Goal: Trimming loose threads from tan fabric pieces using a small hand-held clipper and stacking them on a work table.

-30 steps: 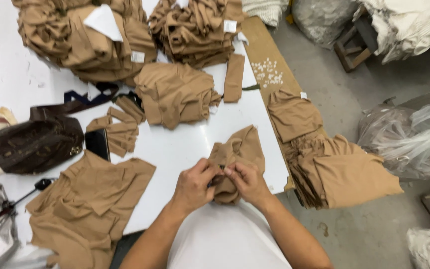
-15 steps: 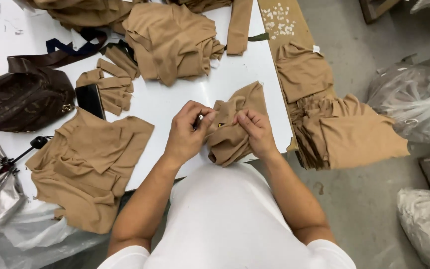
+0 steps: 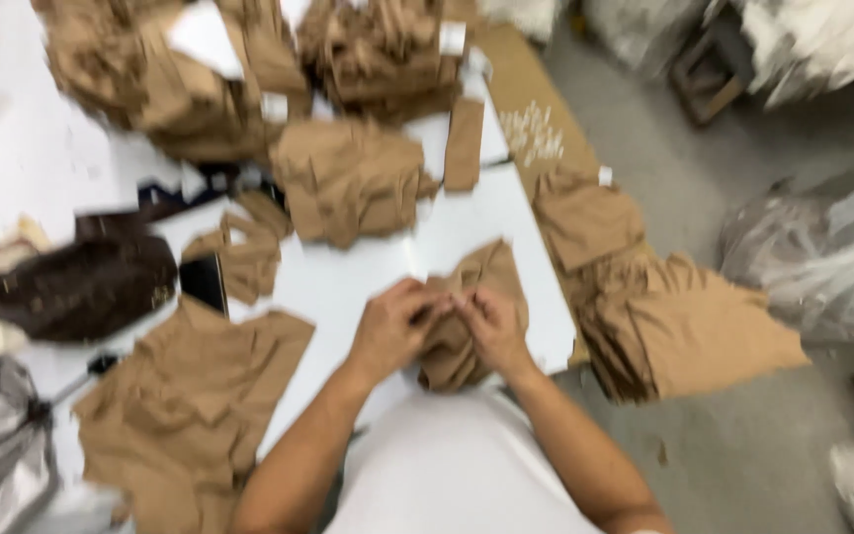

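Both my hands grip a crumpled tan fabric piece (image 3: 481,287) lying at the near edge of the white table (image 3: 368,267). My left hand (image 3: 392,326) pinches its left side. My right hand (image 3: 491,326) pinches its middle, fingers almost touching the left hand. The picture is blurred by motion, so the finger details are unclear.
More tan fabric lies around: a flat pile (image 3: 185,405) at my left, a heap (image 3: 348,178) in the middle, large heaps (image 3: 180,79) at the far side, a stack (image 3: 664,316) off the right edge. A dark brown bag (image 3: 76,287) sits left. Plastic bags (image 3: 822,257) are on the floor.
The view tilted up and blurred, showing more of the far table. My hands stay on the same tan piece, working close together.
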